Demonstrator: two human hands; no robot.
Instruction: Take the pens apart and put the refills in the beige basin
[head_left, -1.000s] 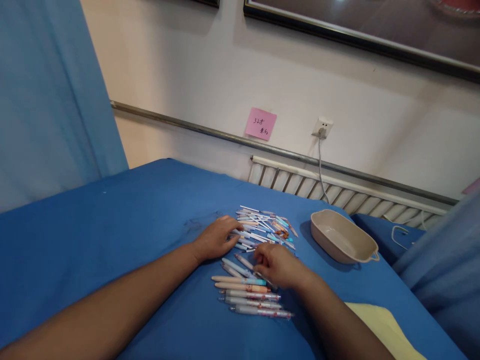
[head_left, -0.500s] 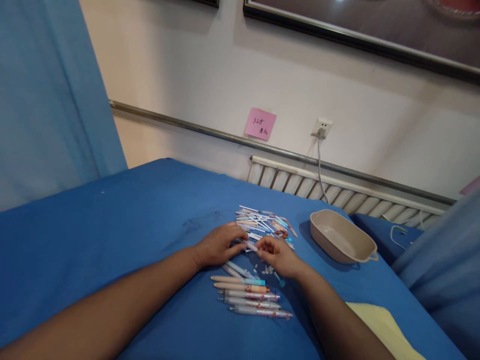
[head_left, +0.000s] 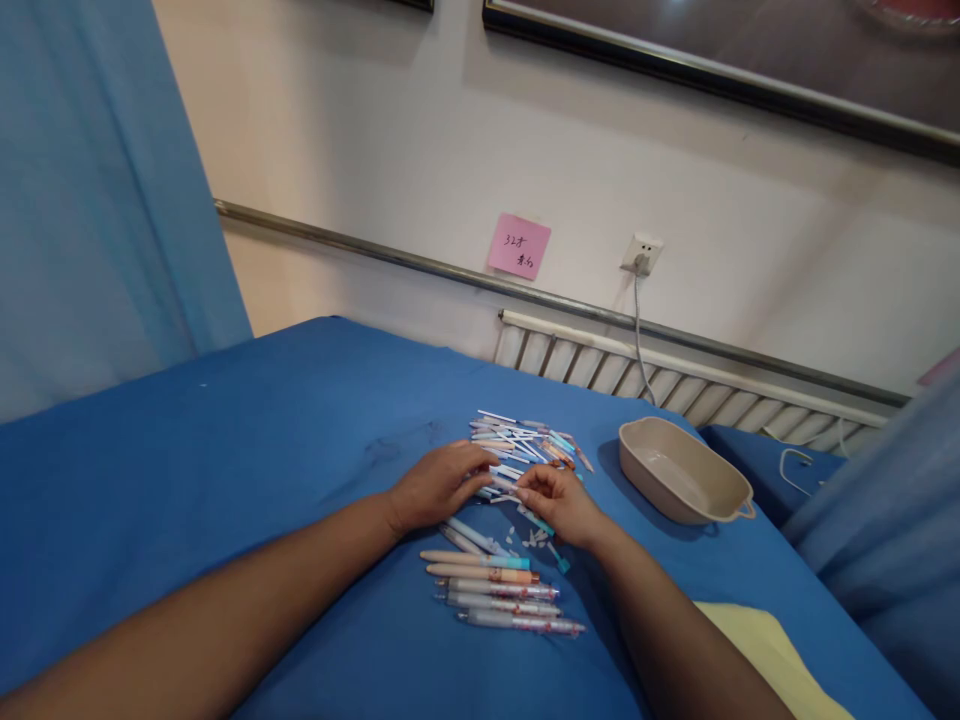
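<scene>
My right hand (head_left: 562,504) pinches a slim, pale plastic pen barrel (head_left: 505,485); whether my left hand (head_left: 437,484) grips its other end, I can't tell. Tubular peach pens (head_left: 469,571) lie just below the grip.

Pens (head_left: 489,589) lie on cloth (head_left: 262,430), left of basin (head_left: 654,486).
</scene>
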